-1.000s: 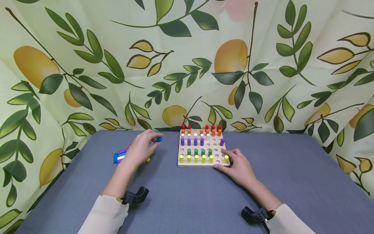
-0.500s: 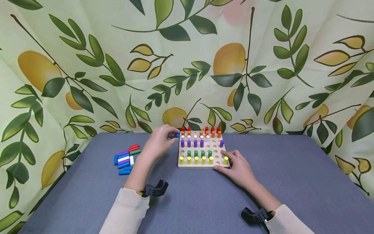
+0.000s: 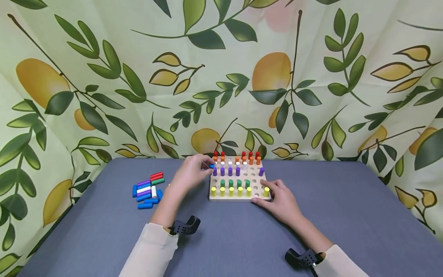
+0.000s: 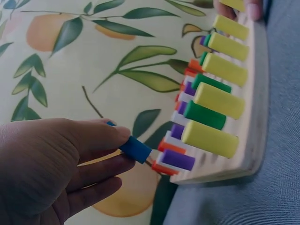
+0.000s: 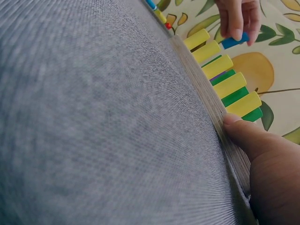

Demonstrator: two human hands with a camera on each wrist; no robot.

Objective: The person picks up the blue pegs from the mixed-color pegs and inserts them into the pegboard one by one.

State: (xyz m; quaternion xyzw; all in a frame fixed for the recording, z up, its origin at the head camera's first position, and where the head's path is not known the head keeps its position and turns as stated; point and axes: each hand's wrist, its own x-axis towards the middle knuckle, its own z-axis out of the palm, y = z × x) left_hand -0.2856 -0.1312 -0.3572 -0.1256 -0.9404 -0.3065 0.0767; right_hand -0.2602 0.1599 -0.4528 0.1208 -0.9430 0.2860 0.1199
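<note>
Currently, the left hand [image 3: 189, 175] is pinching a blue peg [image 3: 211, 166]; the right hand [image 3: 283, 198] is gripping a pegboard [image 3: 238, 178].
Head view: the left hand is holding the peg by the board's left edge; left wrist view: the peg is slanting between thumb and fingertips; right wrist view: the thumb [image 5: 234, 120] is pressing the board's front edge.

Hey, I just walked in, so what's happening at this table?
Someone is working with a wooden pegboard. Their left hand pinches a blue peg near the board's left edge; it isn't in a hole. Their right hand grips the board's near right corner. Red, orange, white, purple, green and yellow pegs stand in rows by color, with some holes empty. More loose pegs, several of them blue, lie on the table to the left.
</note>
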